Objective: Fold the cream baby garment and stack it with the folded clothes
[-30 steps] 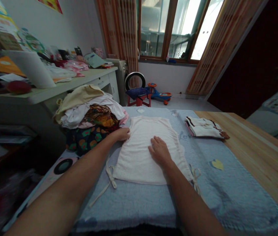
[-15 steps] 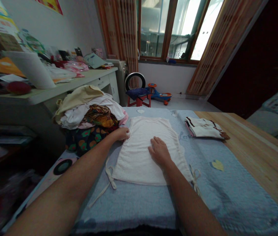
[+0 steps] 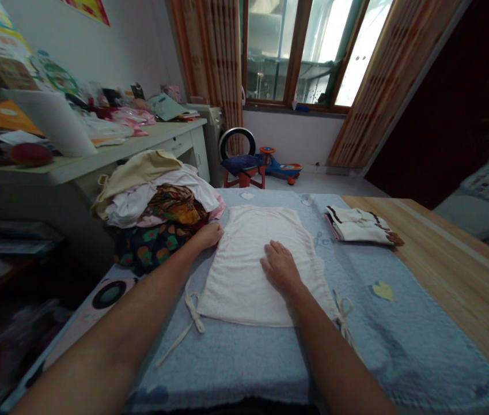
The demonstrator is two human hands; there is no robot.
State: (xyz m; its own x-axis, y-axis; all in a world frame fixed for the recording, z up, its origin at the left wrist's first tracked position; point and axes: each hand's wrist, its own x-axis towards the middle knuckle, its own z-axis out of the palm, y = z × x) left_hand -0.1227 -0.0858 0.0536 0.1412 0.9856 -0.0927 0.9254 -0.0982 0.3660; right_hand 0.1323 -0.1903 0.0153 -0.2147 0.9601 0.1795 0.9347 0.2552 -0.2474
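1. A white sleeveless cotton garment (image 3: 248, 276) lies flat on a blue quilted mat (image 3: 235, 369), directly ahead of the person. Its long axis runs straight away from them, with the wider edge near and the narrower edge far.
2. Two cloth ties trail from the near corners: the left tie (image 3: 194, 308) lies loose on the mat, and the right tie (image 3: 342, 314) sits in a small loop.
3. The right hand (image 3: 281, 266) is the nearer to the garment, lying palm down on it, right of centre and around mid-length. Its grip is wide open, fingers flat and slightly spread, holding nothing.
4. The left hand (image 3: 207, 235) sits at the garment's left edge, toward the far end, so the cloth lies to its right. Its fingers curl lightly. The light is dim here, and whether they pinch the hem or only rest against it is hard to say.
5. Left of that hand, a heap of mixed clothes (image 3: 158, 199) is piled beside the mat. To the right, a folded white garment (image 3: 359, 226) sits on the mat, next to a wooden counter (image 3: 455, 259).
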